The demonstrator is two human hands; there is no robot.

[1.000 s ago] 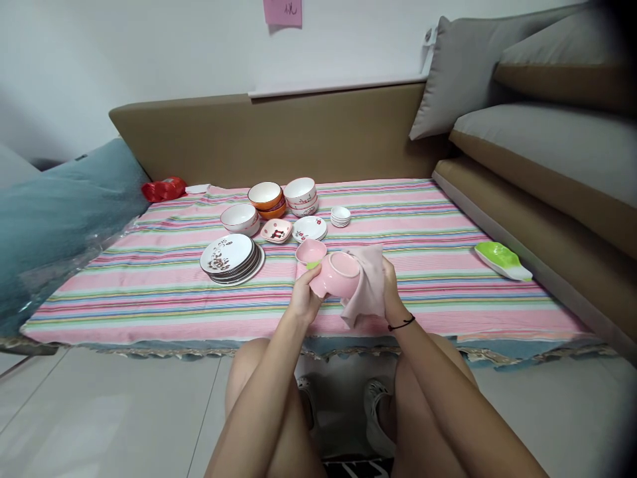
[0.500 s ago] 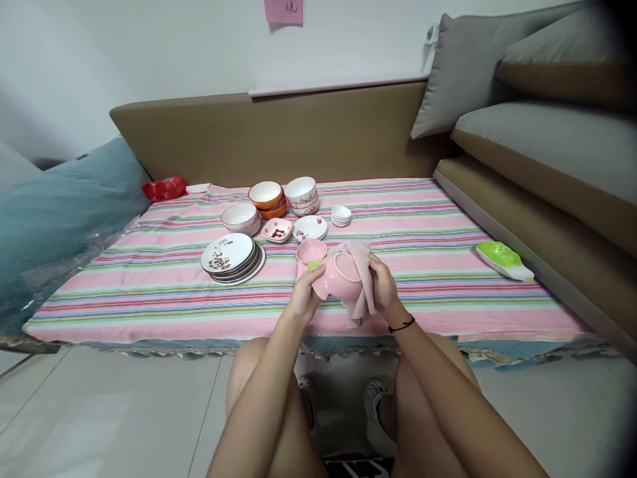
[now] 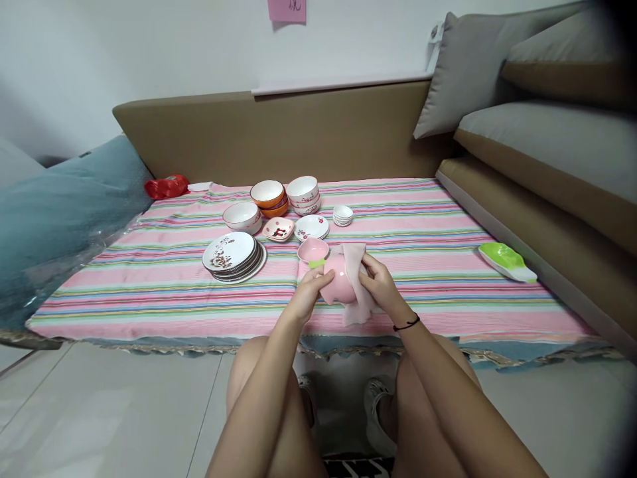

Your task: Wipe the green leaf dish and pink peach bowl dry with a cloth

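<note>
A glossy pink bowl [image 3: 339, 284] is held above the front of the striped cloth, its outer side facing up towards me. My left hand [image 3: 307, 294] is closed on the bowl's left end, thumb on top. Over the bowl's right side lies a pale pink cleaning cloth [image 3: 359, 302], pinched by my right hand [image 3: 381, 284] and pressed to the surface. Just beyond sits another pink bowl [image 3: 313, 249] with a green tip, partly behind the held one.
Left lies a stack of patterned plates [image 3: 229, 253]. Behind are white bowls [image 3: 303, 190], orange bowls [image 3: 267, 194], a square dish [image 3: 279, 228], flowered plates [image 3: 312, 227] and small white dishes [image 3: 343, 214]. A green dish [image 3: 505, 260] lies right, near stacked cushions [image 3: 542, 153].
My right hand has shifted over the bowl, with its thumb now on top of the cloth. The bowl has turned slightly, and its base ring is now covered.
</note>
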